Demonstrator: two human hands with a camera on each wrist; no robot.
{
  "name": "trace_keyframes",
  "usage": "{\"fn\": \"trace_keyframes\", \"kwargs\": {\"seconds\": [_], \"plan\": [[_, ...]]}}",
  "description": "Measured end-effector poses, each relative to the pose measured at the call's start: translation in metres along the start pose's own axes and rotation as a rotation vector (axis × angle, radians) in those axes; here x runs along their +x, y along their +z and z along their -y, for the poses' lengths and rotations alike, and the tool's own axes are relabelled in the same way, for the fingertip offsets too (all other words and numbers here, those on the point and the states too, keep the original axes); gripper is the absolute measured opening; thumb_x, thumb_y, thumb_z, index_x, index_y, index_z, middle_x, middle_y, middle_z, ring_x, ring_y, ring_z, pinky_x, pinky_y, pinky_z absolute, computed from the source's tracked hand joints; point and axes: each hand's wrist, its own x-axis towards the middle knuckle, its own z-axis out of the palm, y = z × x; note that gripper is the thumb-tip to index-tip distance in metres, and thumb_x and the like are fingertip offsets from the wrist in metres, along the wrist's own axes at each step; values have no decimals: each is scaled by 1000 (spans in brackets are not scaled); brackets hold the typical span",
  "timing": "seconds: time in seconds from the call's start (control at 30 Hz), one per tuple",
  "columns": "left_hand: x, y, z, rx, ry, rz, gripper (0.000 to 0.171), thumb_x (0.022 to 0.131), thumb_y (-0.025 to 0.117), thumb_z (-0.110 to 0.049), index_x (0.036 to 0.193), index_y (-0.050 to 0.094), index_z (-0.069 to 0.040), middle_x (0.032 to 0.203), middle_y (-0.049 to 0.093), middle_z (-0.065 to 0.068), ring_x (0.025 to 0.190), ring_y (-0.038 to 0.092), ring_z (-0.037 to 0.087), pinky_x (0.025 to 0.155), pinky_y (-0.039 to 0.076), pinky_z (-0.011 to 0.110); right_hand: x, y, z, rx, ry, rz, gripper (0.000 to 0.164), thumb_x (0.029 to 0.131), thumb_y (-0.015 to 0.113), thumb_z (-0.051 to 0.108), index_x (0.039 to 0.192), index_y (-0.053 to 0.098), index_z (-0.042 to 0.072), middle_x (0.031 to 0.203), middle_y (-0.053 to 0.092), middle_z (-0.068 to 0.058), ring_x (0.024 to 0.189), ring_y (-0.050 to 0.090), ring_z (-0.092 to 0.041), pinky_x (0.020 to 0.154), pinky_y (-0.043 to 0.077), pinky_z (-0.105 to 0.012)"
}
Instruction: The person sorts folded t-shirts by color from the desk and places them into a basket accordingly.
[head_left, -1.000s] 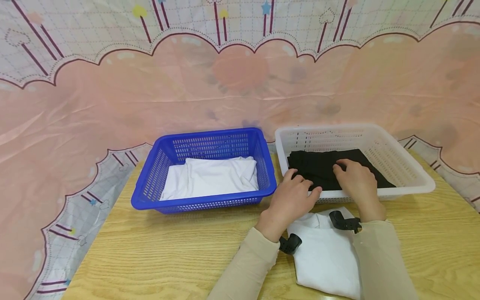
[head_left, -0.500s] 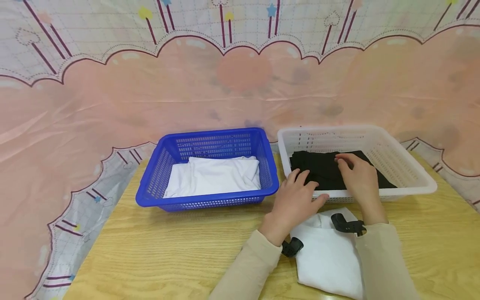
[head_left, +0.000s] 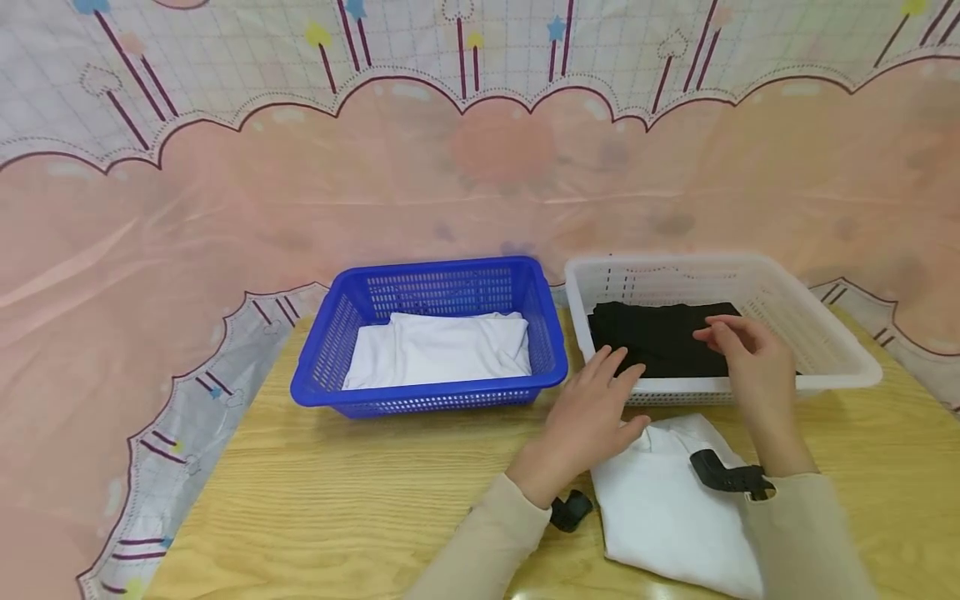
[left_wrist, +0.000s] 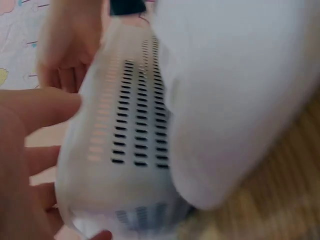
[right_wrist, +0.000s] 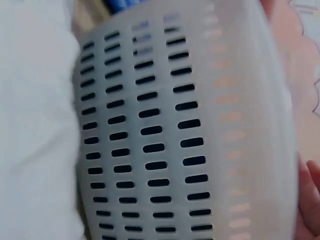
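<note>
My left hand is over the near left corner of the white basket, fingers spread and relaxed, holding nothing. The right hand is above the basket's front rim, fingers loosely bent with the tips near the thumb and nothing visible between them. Below them in the basket lies a folded black cloth. On the table in front of the basket lies a folded white cloth, partly hidden by my right wrist. In the left wrist view the left fingers are beside the slotted basket wall.
A blue basket stands left of the white one, with folded white cloth inside. Both are on a wooden table. A patterned curtain hangs right behind them.
Both hands have drawn back from the black cloth, the right one shifting rightward and the left one towards me. The cloths and baskets stay in place; the head view has shifted slightly.
</note>
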Motion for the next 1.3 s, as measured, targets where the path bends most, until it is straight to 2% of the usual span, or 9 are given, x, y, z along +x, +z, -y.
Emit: {"fn": "trace_keyframes", "kwargs": {"seconds": [0.13, 0.27, 0.43, 0.57, 0.67, 0.8, 0.93, 1.1, 1.3], "plan": [[-9, 1, 9, -34, 49, -104, 54, 89, 48, -42, 137, 34, -21, 143, 25, 1, 133, 16, 17, 104, 23, 33, -13, -8, -2, 59, -27, 86, 37, 90, 48, 36, 114, 56, 9, 95, 64, 1, 92, 57, -12, 77, 39, -10], [-19, 3, 16, -126, 89, -217, 46, 91, 49, -33, 133, 41, -19, 139, 32, 1, 129, 24, 16, 99, 32, 31, -28, -18, -7, 287, -52, 118, 32, 90, 52, 25, 112, 56, 2, 90, 64, -2, 86, 59, -12, 76, 43, -12], [-32, 3, 21, -216, 51, -324, 35, 90, 51, -28, 124, 50, -20, 129, 42, -2, 118, 37, 13, 87, 42, 29, -42, -27, -14, 456, -58, 164, 30, 90, 53, 17, 111, 54, -4, 86, 64, -4, 81, 60, -14, 74, 46, -15], [-38, 0, 21, -212, 4, -346, 27, 90, 50, -27, 116, 55, -19, 108, 52, -7, 93, 48, 5, 68, 44, 19, -52, -29, -23, 518, -42, 204, 28, 90, 52, 14, 109, 53, -8, 86, 64, -5, 82, 61, -13, 73, 47, -17], [-40, -2, 18, -235, -16, -302, 22, 90, 50, -27, 110, 58, -20, 89, 52, -12, 72, 46, 0, 56, 38, 14, -60, -31, -33, 572, -9, 273, 26, 91, 51, 11, 108, 53, -9, 90, 65, -5, 86, 62, -12, 74, 48, -20], [-43, 1, 15, -260, -72, -202, 22, 90, 50, -30, 107, 60, -21, 77, 50, -18, 60, 42, -2, 50, 34, 14, -68, -35, -44, 477, 49, 386, 29, 92, 49, 14, 112, 52, -8, 98, 64, -4, 92, 60, -10, 76, 47, -21], [-46, 6, 17, -265, -124, -90, 26, 90, 49, -35, 111, 59, -22, 68, 49, -22, 57, 44, 0, 51, 36, 18, -72, -38, -49, 188, 97, 485, 42, 94, 46, 26, 120, 46, -7, 106, 60, 0, 95, 55, -2, 77, 45, -16], [-55, 11, 22, -264, -162, 31, 26, 91, 46, -39, 103, 62, -23, 66, 52, -22, 59, 48, 0, 57, 40, 22, -76, -38, -51, -155, 87, 519, 46, 92, 44, 40, 123, 50, 7, 118, 54, -3, 101, 39, 9, 76, 32, -10], [-67, 12, 29, -316, -184, 152, 27, 91, 45, -40, 92, 67, -24, 72, 57, -18, 69, 51, 1, 64, 42, 22, -78, -42, -58, -235, 83, 504, 47, 92, 44, 42, 126, 49, 10, 121, 51, -10, 103, 36, 6, 75, 29, -15]]}}
